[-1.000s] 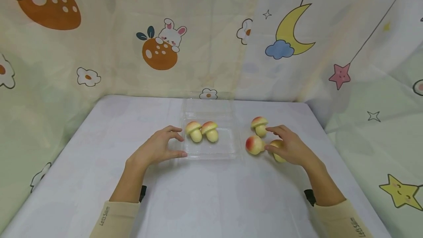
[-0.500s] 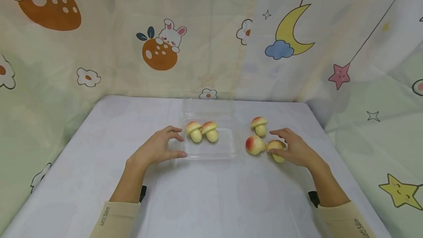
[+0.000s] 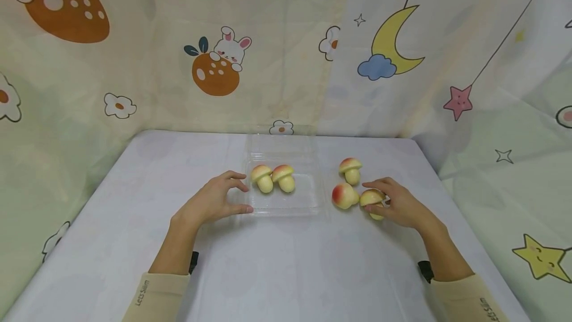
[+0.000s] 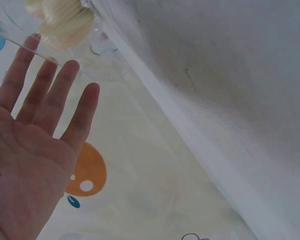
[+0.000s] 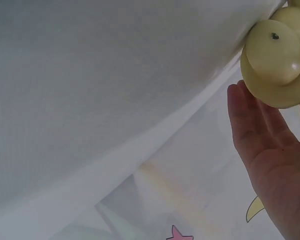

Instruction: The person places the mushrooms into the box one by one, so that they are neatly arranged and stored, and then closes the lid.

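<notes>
A clear plastic clamshell box (image 3: 308, 198) lies with its lid raised at the back. Inside sit two toy mushrooms, a left one (image 3: 262, 178) and a right one (image 3: 283, 179), with reddish-yellow caps. My left hand (image 3: 210, 199) touches the box's left edge, fingers spread. In the left wrist view those fingers are straight against the clear plastic. Right of the box, my right hand (image 3: 397, 203) pinches a yellow toy mushroom (image 3: 372, 196), thumb in front and fingers behind. The right wrist view shows the mushroom (image 5: 275, 55) beside the fingertips; the thumb is mostly out of frame.
Two more toy mushrooms lie near the right hand: an upright-looking one (image 3: 350, 170) behind and a red-capped one (image 3: 344, 196) to the left. White cloth covers the table (image 3: 286, 272). A patterned curtain (image 3: 286, 53) hangs behind and at both sides.
My right hand has drawn back slightly to the right, away from the other two mushrooms. Its thumb and fingers have closed around the nearest mushroom, which has tilted slightly. The left hand stays put.
</notes>
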Available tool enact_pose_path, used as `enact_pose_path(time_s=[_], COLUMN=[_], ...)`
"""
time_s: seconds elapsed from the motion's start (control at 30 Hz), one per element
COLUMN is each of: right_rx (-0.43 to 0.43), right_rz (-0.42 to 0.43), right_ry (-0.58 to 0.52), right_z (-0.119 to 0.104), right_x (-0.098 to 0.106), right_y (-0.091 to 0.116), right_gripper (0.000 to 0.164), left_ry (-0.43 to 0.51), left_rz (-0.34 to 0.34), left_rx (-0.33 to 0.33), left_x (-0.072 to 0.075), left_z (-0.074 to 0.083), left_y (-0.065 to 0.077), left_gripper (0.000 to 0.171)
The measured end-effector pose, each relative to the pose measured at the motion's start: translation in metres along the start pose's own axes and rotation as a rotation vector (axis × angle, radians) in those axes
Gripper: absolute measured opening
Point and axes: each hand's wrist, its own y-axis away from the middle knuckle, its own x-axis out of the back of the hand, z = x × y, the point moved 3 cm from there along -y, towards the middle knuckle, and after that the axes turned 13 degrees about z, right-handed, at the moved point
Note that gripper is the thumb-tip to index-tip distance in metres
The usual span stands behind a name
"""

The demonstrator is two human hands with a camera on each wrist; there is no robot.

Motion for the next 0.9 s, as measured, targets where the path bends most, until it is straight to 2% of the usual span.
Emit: enact_pose_path(time_s=[0.4,0.63,0.9], right_rx=[-0.030,0.014,0.016], right_rz=[-0.018,0.039,0.088], right_ry=[0.044,0.033,-0.012], right_z=[0.0076,0.0028,0.0021], right_x=[-0.0016,0.0043,0.0030], right_y=[0.0004,-0.0008,-0.0038], right_gripper=[0.063,0.055,0.054], left_ry=[0.007,0.005,0.005], left_rz=[-0.006,-0.006,-0.010], left_rx=[0.019,0.012,0.028], left_x=[0.0005,0.0004,0.0013], left_z=[0.0018,0.0020,0.0010], left_y=[-0.0005,-0.0004,0.0002], left_gripper=[0.056,0.056,0.056])
